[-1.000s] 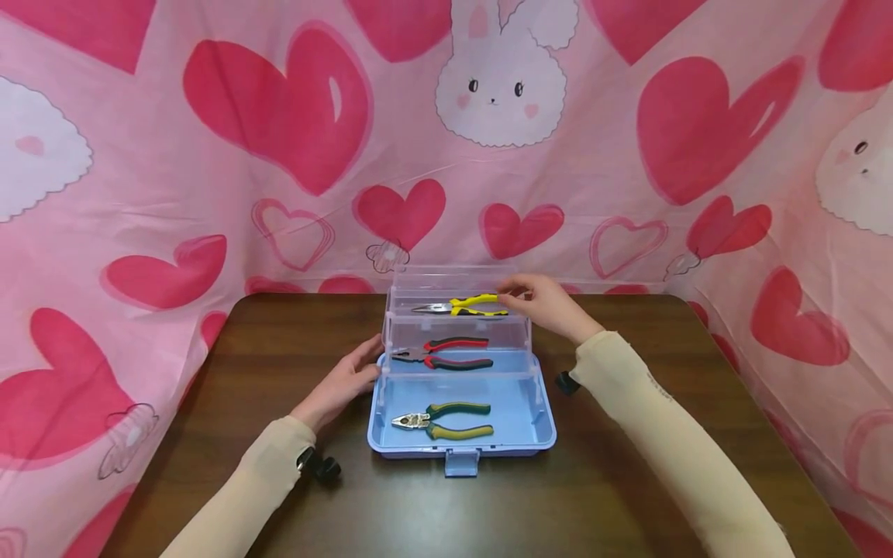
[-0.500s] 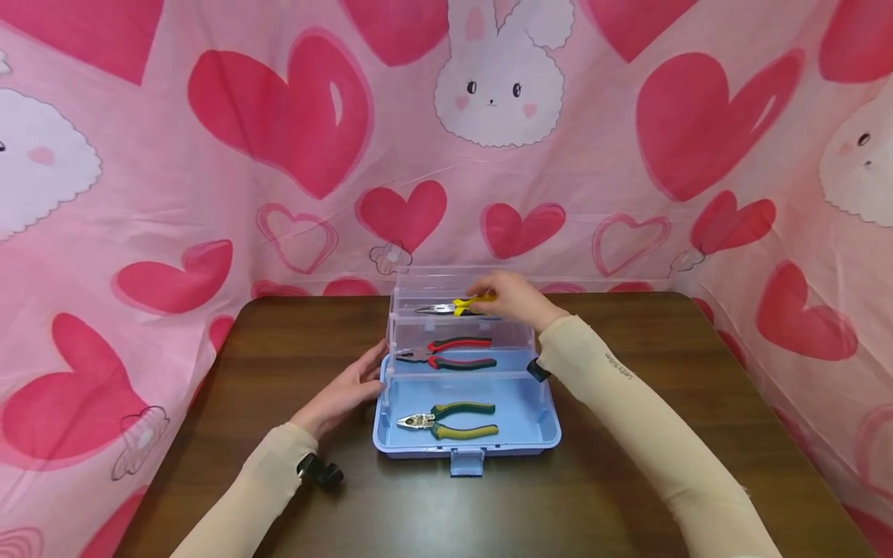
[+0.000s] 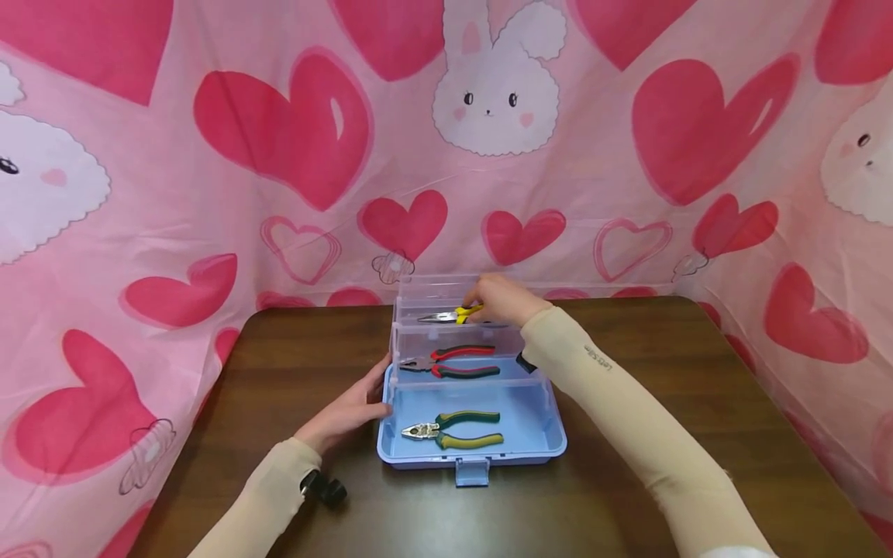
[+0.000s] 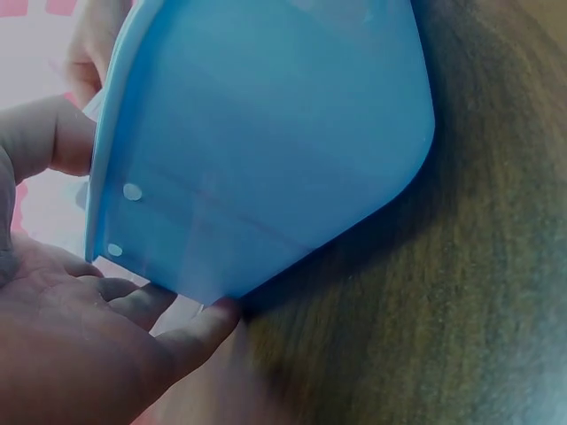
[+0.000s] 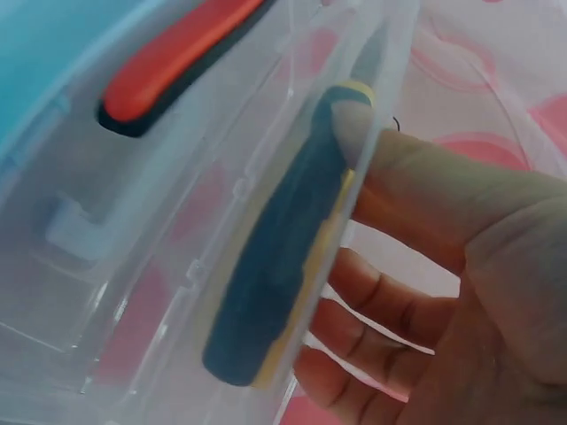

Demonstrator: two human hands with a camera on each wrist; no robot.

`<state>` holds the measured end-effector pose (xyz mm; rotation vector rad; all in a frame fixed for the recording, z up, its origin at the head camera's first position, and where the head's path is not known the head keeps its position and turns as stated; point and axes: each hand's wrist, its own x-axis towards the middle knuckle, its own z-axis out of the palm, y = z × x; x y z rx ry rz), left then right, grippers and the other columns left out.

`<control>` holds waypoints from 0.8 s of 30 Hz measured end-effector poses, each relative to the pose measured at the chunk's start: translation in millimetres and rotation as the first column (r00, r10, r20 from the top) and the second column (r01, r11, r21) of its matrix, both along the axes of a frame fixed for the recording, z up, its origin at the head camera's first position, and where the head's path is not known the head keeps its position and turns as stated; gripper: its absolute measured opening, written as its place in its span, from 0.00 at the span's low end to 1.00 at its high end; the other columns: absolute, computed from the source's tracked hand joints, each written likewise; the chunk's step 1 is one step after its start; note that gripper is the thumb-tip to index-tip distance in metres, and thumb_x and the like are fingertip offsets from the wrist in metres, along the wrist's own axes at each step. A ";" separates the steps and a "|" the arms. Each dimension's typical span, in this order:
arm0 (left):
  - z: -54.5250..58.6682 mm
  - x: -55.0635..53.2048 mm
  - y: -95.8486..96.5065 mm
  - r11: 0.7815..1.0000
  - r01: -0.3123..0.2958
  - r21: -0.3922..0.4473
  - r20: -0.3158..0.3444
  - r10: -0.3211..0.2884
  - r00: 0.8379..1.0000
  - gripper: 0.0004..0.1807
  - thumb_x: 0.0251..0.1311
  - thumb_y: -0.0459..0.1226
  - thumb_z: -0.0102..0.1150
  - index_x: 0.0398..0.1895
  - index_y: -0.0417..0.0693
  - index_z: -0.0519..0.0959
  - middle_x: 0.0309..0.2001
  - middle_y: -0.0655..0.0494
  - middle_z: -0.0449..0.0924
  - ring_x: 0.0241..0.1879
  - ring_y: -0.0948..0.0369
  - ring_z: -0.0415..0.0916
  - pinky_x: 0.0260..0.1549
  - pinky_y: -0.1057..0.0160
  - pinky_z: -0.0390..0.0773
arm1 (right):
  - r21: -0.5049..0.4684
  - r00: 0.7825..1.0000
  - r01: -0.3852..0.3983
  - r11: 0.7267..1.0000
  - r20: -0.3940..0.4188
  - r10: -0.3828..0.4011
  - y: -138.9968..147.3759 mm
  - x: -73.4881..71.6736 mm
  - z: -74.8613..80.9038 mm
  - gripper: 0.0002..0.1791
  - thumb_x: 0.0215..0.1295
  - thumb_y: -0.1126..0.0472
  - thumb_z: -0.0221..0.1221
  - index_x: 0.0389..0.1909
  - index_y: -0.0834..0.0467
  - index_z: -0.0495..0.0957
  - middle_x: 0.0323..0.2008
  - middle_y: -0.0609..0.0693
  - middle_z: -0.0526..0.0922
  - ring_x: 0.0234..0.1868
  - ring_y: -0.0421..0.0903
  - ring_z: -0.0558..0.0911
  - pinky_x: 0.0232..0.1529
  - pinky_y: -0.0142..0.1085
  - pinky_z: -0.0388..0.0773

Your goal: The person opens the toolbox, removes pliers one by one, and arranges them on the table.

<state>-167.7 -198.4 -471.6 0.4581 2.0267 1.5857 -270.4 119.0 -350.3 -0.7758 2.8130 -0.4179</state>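
Note:
A blue toolbox [image 3: 543,418] stands unfolded on the table, its clear upper trays [image 3: 412,339] stepped up behind the base. My left hand [image 3: 349,409] holds its left side, the thumb hooked over the rim [image 4: 104,159] and the fingers along the back corner. At the top tray, my right hand [image 3: 508,299] pinches yellow-and-black needle-nose pliers [image 3: 439,318] between thumb and fingers, the tips pointing left. The right wrist view shows the thumb on the handle [image 5: 275,257], just inside the tray wall. Red-and-black pliers [image 3: 466,372] lie in the middle tray; green-and-yellow pliers [image 3: 470,442] lie in the base.
The latch [image 3: 472,471] hangs down at the toolbox's front. Dark wooden table [image 3: 614,473] surrounds it. Behind and at both sides hangs a pink cloth [image 3: 307,155] with hearts and rabbits, close to the table's back edge.
My right hand has moved left along the yellow-and-black pliers, from their handle ends to nearer the pivot. The left hand stays at the toolbox's left side. The view has tilted slightly up.

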 end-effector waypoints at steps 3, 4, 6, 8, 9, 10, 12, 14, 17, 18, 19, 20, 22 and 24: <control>-1.8 1.6 1.7 1.000 -0.009 0.012 0.003 0.009 1.000 0.57 0.63 0.34 0.62 0.86 0.51 0.33 0.85 0.45 0.34 0.82 0.37 0.37 0.75 0.32 0.49 | 0.029 1.000 -0.031 0.999 -0.003 0.031 -2.2 -2.6 1.6 0.18 0.63 0.58 0.74 0.53 0.57 0.89 0.44 0.52 0.83 0.49 0.49 0.77 0.51 0.41 0.81; -2.2 2.1 1.7 1.000 -0.010 0.014 0.003 0.010 1.000 0.57 0.63 0.34 0.62 0.86 0.52 0.33 0.85 0.45 0.33 0.82 0.37 0.37 0.75 0.33 0.49 | 0.040 0.999 -0.044 0.998 -0.011 0.044 -2.5 -3.1 1.8 0.18 0.62 0.58 0.74 0.53 0.57 0.89 0.44 0.52 0.83 0.49 0.49 0.77 0.51 0.41 0.81; -2.6 2.7 1.8 1.000 -0.016 0.019 0.010 0.015 1.000 0.57 0.63 0.34 0.62 0.86 0.53 0.33 0.85 0.45 0.33 0.82 0.37 0.37 0.75 0.32 0.49 | 0.062 0.997 -0.068 0.996 -0.030 0.070 -2.8 -4.0 1.3 0.18 0.62 0.58 0.74 0.53 0.57 0.89 0.44 0.52 0.82 0.49 0.49 0.77 0.51 0.41 0.81; -2.8 3.1 1.9 0.999 -0.023 0.027 0.019 0.022 1.000 0.56 0.63 0.34 0.61 0.86 0.53 0.34 0.85 0.45 0.34 0.82 0.37 0.36 0.76 0.32 0.47 | 0.081 0.995 -0.083 0.993 -0.047 0.087 -2.8 -4.0 0.5 0.18 0.62 0.57 0.74 0.52 0.56 0.89 0.45 0.52 0.82 0.50 0.49 0.77 0.52 0.41 0.80; -2.9 3.2 1.8 0.999 -0.025 0.030 0.023 0.025 0.999 0.56 0.63 0.34 0.61 0.86 0.52 0.35 0.85 0.44 0.34 0.82 0.37 0.36 0.76 0.32 0.46 | 0.084 0.994 -0.087 0.993 -0.054 0.092 -2.8 -3.8 0.3 0.18 0.62 0.56 0.74 0.52 0.56 0.89 0.45 0.52 0.81 0.50 0.49 0.77 0.52 0.41 0.80; -3.0 3.3 1.7 0.999 -0.027 0.033 0.027 0.026 0.999 0.56 0.63 0.33 0.61 0.86 0.52 0.35 0.85 0.44 0.34 0.82 0.37 0.36 0.75 0.31 0.46 | 0.085 0.994 -0.087 0.993 -0.059 0.093 -2.8 -3.6 -0.2 0.18 0.62 0.56 0.74 0.52 0.55 0.89 0.46 0.52 0.81 0.50 0.49 0.77 0.52 0.41 0.80; -3.7 3.3 1.7 0.999 -0.034 0.034 0.039 0.033 0.999 0.55 0.63 0.33 0.60 0.86 0.51 0.36 0.85 0.43 0.35 0.82 0.37 0.36 0.76 0.31 0.46 | 0.090 0.993 -0.086 0.992 -0.067 0.092 -2.7 -2.8 -0.9 0.18 0.61 0.55 0.75 0.52 0.55 0.90 0.46 0.52 0.81 0.50 0.48 0.77 0.51 0.41 0.80; -4.5 3.3 1.5 0.999 -0.035 0.033 0.049 0.033 0.998 0.55 0.63 0.33 0.60 0.86 0.52 0.36 0.85 0.44 0.35 0.82 0.38 0.36 0.76 0.32 0.45 | 0.095 0.993 -0.084 0.992 -0.080 0.092 -2.2 -2.4 -1.8 0.19 0.60 0.55 0.76 0.51 0.55 0.90 0.47 0.52 0.80 0.50 0.48 0.77 0.51 0.41 0.81; -5.2 3.1 0.9 0.999 -0.033 0.034 0.052 0.032 0.998 0.55 0.63 0.34 0.60 0.86 0.51 0.36 0.85 0.44 0.35 0.82 0.38 0.36 0.76 0.32 0.45 | 0.116 0.987 -0.096 0.989 -0.118 0.110 -0.4 -2.7 -3.8 0.19 0.60 0.54 0.76 0.51 0.55 0.89 0.49 0.51 0.81 0.50 0.47 0.78 0.53 0.43 0.81; -5.1 2.9 0.6 0.999 -0.033 0.036 0.052 0.032 0.998 0.55 0.63 0.34 0.60 0.86 0.51 0.37 0.85 0.44 0.35 0.82 0.38 0.36 0.76 0.32 0.45 | 0.120 0.984 -0.102 0.988 -0.136 0.118 0.4 -2.8 -4.3 0.19 0.60 0.54 0.76 0.51 0.55 0.89 0.49 0.51 0.81 0.50 0.47 0.79 0.54 0.43 0.81; -4.6 2.7 0.3 0.999 -0.033 0.037 0.051 0.031 0.998 0.55 0.63 0.34 0.60 0.86 0.51 0.37 0.85 0.44 0.36 0.82 0.38 0.36 0.76 0.32 0.45 | 0.125 0.980 -0.105 0.987 -0.156 0.124 1.4 -2.8 -4.8 0.20 0.60 0.54 0.76 0.52 0.55 0.88 0.50 0.51 0.81 0.51 0.47 0.79 0.55 0.44 0.81; -3.9 2.4 -0.1 0.999 -0.034 0.036 0.049 0.032 0.998 0.55 0.63 0.35 0.60 0.86 0.51 0.37 0.85 0.44 0.36 0.82 0.38 0.36 0.76 0.32 0.44 | 0.127 0.976 -0.109 0.986 -0.173 0.130 2.4 -2.7 -5.1 0.21 0.60 0.54 0.76 0.53 0.54 0.87 0.51 0.51 0.81 0.52 0.48 0.79 0.56 0.45 0.81; -1.9 1.8 -1.2 0.999 -0.039 0.028 0.046 0.038 0.998 0.55 0.63 0.35 0.61 0.86 0.52 0.37 0.85 0.44 0.36 0.82 0.38 0.36 0.76 0.32 0.44 | 0.133 0.967 -0.116 0.984 -0.212 0.143 4.1 -2.3 -5.4 0.23 0.59 0.54 0.76 0.55 0.54 0.86 0.51 0.51 0.81 0.52 0.48 0.80 0.57 0.45 0.81; 0.7 1.6 -2.1 0.999 -0.043 0.017 0.047 0.042 0.998 0.55 0.63 0.35 0.61 0.86 0.52 0.37 0.85 0.44 0.36 0.82 0.38 0.36 0.76 0.31 0.44 | 0.137 0.956 -0.120 0.983 -0.250 0.152 5.9 -0.8 -5.2 0.24 0.59 0.54 0.76 0.56 0.54 0.85 0.51 0.51 0.82 0.53 0.48 0.80 0.58 0.45 0.81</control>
